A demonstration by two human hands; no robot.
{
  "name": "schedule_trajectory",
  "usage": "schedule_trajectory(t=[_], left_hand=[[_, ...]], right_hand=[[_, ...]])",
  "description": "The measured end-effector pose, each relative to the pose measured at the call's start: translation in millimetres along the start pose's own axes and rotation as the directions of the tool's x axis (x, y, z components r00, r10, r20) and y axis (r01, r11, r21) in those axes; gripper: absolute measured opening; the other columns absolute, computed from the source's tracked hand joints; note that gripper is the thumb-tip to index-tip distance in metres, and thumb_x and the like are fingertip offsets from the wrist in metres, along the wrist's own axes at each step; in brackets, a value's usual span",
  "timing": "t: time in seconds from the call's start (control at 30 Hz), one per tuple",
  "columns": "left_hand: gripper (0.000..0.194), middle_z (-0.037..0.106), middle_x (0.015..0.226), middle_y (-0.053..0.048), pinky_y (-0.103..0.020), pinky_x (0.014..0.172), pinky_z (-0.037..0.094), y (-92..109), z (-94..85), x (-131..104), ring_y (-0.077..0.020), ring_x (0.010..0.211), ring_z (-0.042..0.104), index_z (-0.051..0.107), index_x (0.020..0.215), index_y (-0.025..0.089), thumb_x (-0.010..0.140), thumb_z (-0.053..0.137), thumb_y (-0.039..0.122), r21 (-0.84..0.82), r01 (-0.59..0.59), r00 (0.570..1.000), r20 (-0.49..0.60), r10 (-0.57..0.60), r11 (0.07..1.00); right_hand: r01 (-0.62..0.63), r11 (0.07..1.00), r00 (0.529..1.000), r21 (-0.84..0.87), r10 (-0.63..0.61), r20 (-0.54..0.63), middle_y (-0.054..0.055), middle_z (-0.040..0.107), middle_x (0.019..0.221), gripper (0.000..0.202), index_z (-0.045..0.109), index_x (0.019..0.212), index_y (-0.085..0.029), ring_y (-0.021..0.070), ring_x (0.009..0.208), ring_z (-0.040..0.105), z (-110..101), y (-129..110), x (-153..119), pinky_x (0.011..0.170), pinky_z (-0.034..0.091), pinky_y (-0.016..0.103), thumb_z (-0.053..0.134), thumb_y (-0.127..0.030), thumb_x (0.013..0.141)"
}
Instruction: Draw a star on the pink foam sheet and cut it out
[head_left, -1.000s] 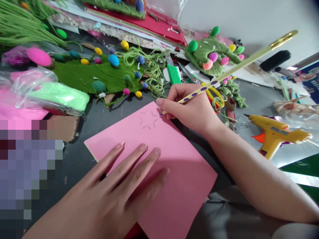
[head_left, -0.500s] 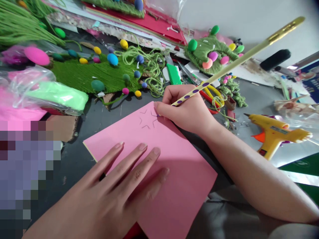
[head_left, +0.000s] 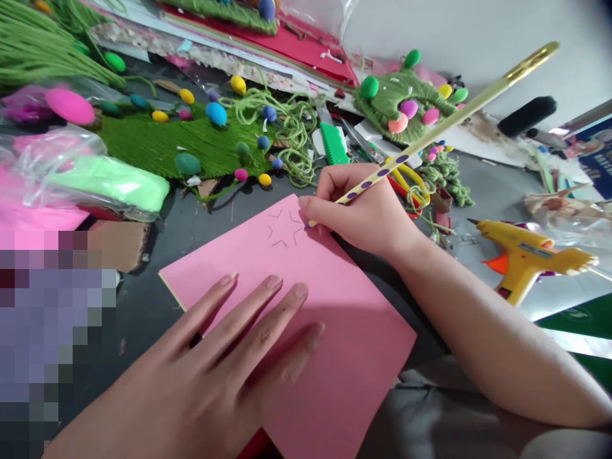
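Note:
A pink sheet of paper [head_left: 354,344] lies at a slant on the dark table, with thin pencil lines forming most of a star outline [head_left: 285,227] close to its far corner. My right hand [head_left: 361,207] grips a long pale-yellow pencil [head_left: 430,135] with purple dots and a gold end. Its tip touches the paper at the star's right side. My left hand [head_left: 239,357] rests flat on the paper's left part, fingers spread, holding nothing. A dark band shows on one of its fingers.
A yellow glue gun [head_left: 526,255] lies to the right. Beyond the paper are a green yarn-wrapped piece [head_left: 157,146] with coloured egg shapes, loose green yarn [head_left: 296,140], yellow-handled scissors [head_left: 414,182] and a bag of light-green material [head_left: 119,182].
The pencil tip has shifted slightly right and down, and the pencil's gold end has swung left and lower. My right hand moved a little right. My left hand stayed put.

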State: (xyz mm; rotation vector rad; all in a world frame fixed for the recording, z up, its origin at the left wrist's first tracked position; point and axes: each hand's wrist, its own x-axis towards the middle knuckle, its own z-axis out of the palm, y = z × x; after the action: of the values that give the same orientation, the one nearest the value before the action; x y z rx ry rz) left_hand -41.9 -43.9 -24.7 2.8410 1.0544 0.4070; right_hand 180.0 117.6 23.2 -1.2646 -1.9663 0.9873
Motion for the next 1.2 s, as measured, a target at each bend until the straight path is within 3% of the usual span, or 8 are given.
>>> schedule_trajectory(t=[0.33,0.53,0.7,0.83,1.0,1.2], left_hand=[[0.065,0.035,0.175,-0.006,-0.058,0.134,0.009,1.3,0.2,0.1,-0.0321,0.164,0.021,0.04,0.163,0.031,0.101,0.056,0.038,-0.011,0.017,1.0,-0.025,-0.017,1.0],[0.065,0.034,0.175,-0.006,-0.058,0.134,0.009,1.2,-0.5,0.9,-0.0322,0.164,0.022,0.041,0.163,0.03,0.1,0.056,0.038,-0.004,0.013,1.0,-0.025,-0.013,1.0],[0.066,0.033,0.175,-0.007,-0.057,0.134,0.008,0.7,-0.9,1.2,-0.0333,0.164,0.021,0.041,0.163,0.029,0.1,0.056,0.038,0.0,0.004,0.999,-0.032,-0.004,1.0],[0.065,0.039,0.173,-0.004,-0.056,0.134,0.008,0.7,-3.6,1.9,-0.033,0.162,0.024,0.042,0.163,0.032,0.1,0.054,0.043,-0.016,0.017,1.0,0.002,-0.017,1.0],[0.065,0.042,0.17,-0.005,-0.054,0.134,0.009,-1.3,-7.6,3.4,-0.0329,0.159,0.031,0.038,0.166,0.029,0.103,0.053,0.036,0.023,-0.016,1.0,0.016,0.015,1.0],[0.062,0.043,0.17,-0.006,-0.054,0.133,0.009,-1.2,-9.5,4.2,-0.0336,0.158,0.032,0.038,0.166,0.028,0.104,0.049,0.033,0.009,-0.011,1.0,0.01,0.01,1.0]], right_hand=[[0.065,0.995,0.998,-0.081,-0.067,-0.018,-0.003,0.058,0.056,0.034,0.053,0.059,-0.021,0.01,0.054,0.047,3.3,1.0,-0.1,0.049,0.035,0.027,0.076,-0.013,0.082],[0.068,0.996,0.998,-0.051,-0.069,-0.013,-0.002,0.059,0.057,0.037,0.051,0.058,-0.021,0.0104,0.056,0.051,2.5,-0.9,-0.9,0.05,0.039,0.026,0.077,-0.014,0.083],[0.087,0.995,0.996,0.052,-0.086,-0.024,-0.002,0.061,0.057,0.035,0.052,0.063,-0.021,0.0112,0.055,0.054,3.9,-10.1,-7.1,0.05,0.041,0.026,0.073,-0.022,0.092],[0.12,0.991,0.989,0.057,-0.124,0.078,-0.001,0.062,0.059,0.036,0.052,0.062,-0.021,0.0114,0.057,0.054,12.3,-11.7,-10.2,0.05,0.041,0.025,0.077,-0.021,0.088],[0.114,0.993,0.992,0.037,-0.116,0.047,-0.001,0.061,0.058,0.035,0.052,0.059,-0.021,0.012,0.056,0.053,16.4,-8.2,-8.0,0.05,0.042,0.026,0.075,-0.013,0.085],[0.089,0.994,0.993,0.068,-0.094,0.074,-0.001,0.063,0.059,0.036,0.052,0.061,-0.021,0.013,0.059,0.058,16.3,-8.9,-8.3,0.052,0.046,0.026,0.077,-0.016,0.086]])
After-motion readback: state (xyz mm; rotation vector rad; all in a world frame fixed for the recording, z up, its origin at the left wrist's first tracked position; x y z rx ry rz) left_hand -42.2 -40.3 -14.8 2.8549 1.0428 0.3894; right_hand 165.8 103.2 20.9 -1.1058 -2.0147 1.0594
